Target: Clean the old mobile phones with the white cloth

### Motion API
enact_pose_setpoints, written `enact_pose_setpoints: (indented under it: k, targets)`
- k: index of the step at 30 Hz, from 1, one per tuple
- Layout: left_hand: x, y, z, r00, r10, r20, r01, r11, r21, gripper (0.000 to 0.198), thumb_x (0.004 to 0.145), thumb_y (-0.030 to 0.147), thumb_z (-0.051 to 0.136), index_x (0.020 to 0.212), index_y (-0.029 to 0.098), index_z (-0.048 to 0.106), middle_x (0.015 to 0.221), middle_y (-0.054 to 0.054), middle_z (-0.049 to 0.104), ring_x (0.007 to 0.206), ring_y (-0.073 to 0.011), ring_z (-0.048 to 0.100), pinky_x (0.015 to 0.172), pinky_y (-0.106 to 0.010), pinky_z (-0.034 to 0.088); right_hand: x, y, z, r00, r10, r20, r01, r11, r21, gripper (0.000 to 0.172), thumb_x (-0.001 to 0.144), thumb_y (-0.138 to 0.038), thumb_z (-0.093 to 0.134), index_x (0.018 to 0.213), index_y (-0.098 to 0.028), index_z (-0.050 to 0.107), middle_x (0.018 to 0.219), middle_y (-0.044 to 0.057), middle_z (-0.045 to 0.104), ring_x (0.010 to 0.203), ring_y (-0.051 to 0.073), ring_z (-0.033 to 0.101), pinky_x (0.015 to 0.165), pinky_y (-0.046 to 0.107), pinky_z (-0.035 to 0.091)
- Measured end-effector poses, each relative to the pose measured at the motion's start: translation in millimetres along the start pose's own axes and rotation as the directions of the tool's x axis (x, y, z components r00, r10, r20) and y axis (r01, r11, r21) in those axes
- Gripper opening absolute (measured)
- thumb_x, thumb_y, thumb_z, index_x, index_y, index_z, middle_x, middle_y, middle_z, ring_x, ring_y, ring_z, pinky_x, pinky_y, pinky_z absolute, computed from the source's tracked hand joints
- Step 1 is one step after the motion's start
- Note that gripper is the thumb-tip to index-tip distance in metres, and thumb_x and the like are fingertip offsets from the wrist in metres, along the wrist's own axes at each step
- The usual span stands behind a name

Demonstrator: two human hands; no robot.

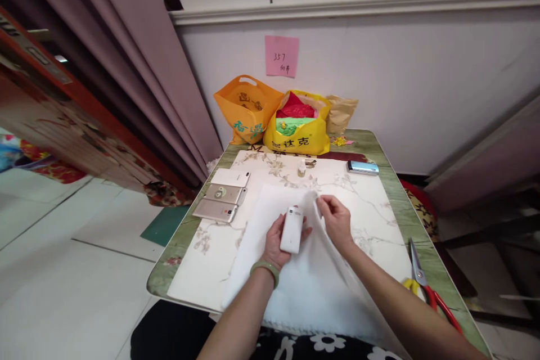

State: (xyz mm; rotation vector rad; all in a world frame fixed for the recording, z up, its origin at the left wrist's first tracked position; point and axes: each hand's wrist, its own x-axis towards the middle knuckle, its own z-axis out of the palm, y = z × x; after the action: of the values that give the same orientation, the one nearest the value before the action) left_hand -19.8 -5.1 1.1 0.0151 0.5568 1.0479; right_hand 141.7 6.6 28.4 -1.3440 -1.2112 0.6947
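Note:
My left hand (276,242), with a green bangle (265,271) at its wrist, is wrapped round a white phone (292,229), its back with the camera facing up. Pinched in the fingertips of my right hand (336,219) is the edge of a thin white foam sheet (270,287). That sheet lies spread beneath both hands and hangs over the table's front edge. Its raised fold runs along the right hand and forearm. To the left lie a white phone (230,178), a gold phone with a round sticker (225,193) and another gold phone (214,210), side by side.
Red-handled scissors (426,281) and a yellow item (411,286) lie at the table's right edge. A blue phone (363,168) and a small bottle (301,168) sit farther back. An orange bag (248,118), a yellow bag (299,138) and a brown paper bag (340,114) stand by the wall.

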Motion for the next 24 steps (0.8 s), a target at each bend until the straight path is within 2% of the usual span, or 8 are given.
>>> enact_pose_setpoints:
  k: [2,6,9,13,15,17,22,24]
  targets:
    - [3.1,0.4,-4.8,1.0,-0.009,-0.017,0.009,1.0,-0.02,0.035,0.085,0.03,0.056,0.115,0.011,0.063,0.092,-0.01,0.073,0.085,-0.0232,0.068,0.09,-0.041,0.05,-19.7,-1.2,1.9,0.977,-0.148,0.157,0.159,0.985,-0.061,0.022,0.09,-0.036,0.053,0.093,-0.021,0.067,0.083,0.004,0.066,0.075,0.017,0.06,0.068,0.029,0.05]
    - [6.3,1.0,-11.1,1.0,-0.014,0.021,0.015,0.998,-0.057,0.05,0.086,0.044,0.053,0.118,0.007,0.061,0.103,-0.015,0.071,0.099,-0.0276,0.065,0.095,-0.04,0.046,-39.7,3.1,5.8,0.794,-0.392,0.465,0.523,0.829,-0.196,0.031,0.092,-0.029,0.051,0.121,-0.025,0.061,0.115,0.008,0.065,0.108,0.023,0.058,0.096,0.043,0.045]
    - [3.2,2.3,-10.7,0.998,-0.026,0.059,0.031,0.996,-0.088,0.06,0.085,0.054,0.051,0.125,0.009,0.057,0.112,-0.016,0.068,0.11,-0.0302,0.061,0.1,-0.043,0.041,-39.9,4.9,6.6,0.719,-0.39,0.575,0.642,0.69,-0.334,0.053,0.094,-0.036,0.047,0.144,-0.021,0.037,0.141,0.011,0.047,0.133,0.028,0.038,0.111,0.054,0.025]
    - [-4.4,5.1,-8.1,0.99,-0.117,0.077,0.123,0.99,-0.072,0.07,0.081,0.062,0.052,0.123,0.007,0.057,0.11,-0.018,0.068,0.111,-0.0329,0.06,0.101,-0.045,0.04,-47.7,2.6,6.7,0.476,-0.344,0.809,0.79,0.571,-0.222,0.079,0.09,-0.059,0.043,0.151,-0.018,0.015,0.15,0.012,0.033,0.14,0.029,0.025,0.115,0.055,0.01]
    - [-6.2,5.7,-6.7,0.984,-0.166,0.06,0.168,0.985,-0.037,0.074,0.078,0.065,0.053,0.122,0.005,0.058,0.107,-0.019,0.069,0.109,-0.034,0.06,0.1,-0.046,0.041,-51.5,3.8,6.9,0.395,-0.329,0.858,0.812,0.562,-0.158,0.086,0.086,-0.066,0.043,0.151,-0.019,0.012,0.151,0.012,0.032,0.14,0.028,0.025,0.115,0.054,0.008]
    - [-5.4,5.3,-4.8,0.991,-0.127,0.03,0.128,0.992,-0.023,0.071,0.079,0.064,0.052,0.121,0.008,0.059,0.108,-0.018,0.069,0.108,-0.033,0.061,0.099,-0.046,0.042,-48.7,7.9,8.0,0.429,-0.302,0.851,0.798,0.567,-0.201,0.084,0.088,-0.064,0.044,0.151,-0.021,0.01,0.151,0.011,0.031,0.14,0.028,0.025,0.115,0.054,0.007]
    - [-0.5,3.0,-0.8,0.996,-0.052,0.075,0.05,0.998,0.029,0.072,0.082,0.067,0.043,0.126,0.012,0.056,0.12,-0.017,0.064,0.111,-0.0315,0.059,0.097,-0.044,0.043,-31.7,17.6,11.5,0.731,-0.171,0.661,0.603,0.615,-0.507,0.068,0.097,-0.049,0.034,0.151,-0.022,0.003,0.153,0.011,0.026,0.14,0.027,0.025,0.112,0.059,0.01]
    - [-1.1,2.8,-0.1,0.995,-0.062,0.076,0.059,0.998,0.034,0.072,0.082,0.068,0.042,0.125,0.012,0.057,0.119,-0.018,0.064,0.111,-0.0321,0.059,0.096,-0.046,0.043,-37.2,15.4,8.6,0.737,-0.18,0.651,0.599,0.622,-0.505,0.072,0.096,-0.051,0.036,0.152,-0.021,0.003,0.153,0.012,0.026,0.14,0.028,0.025,0.112,0.059,0.01]
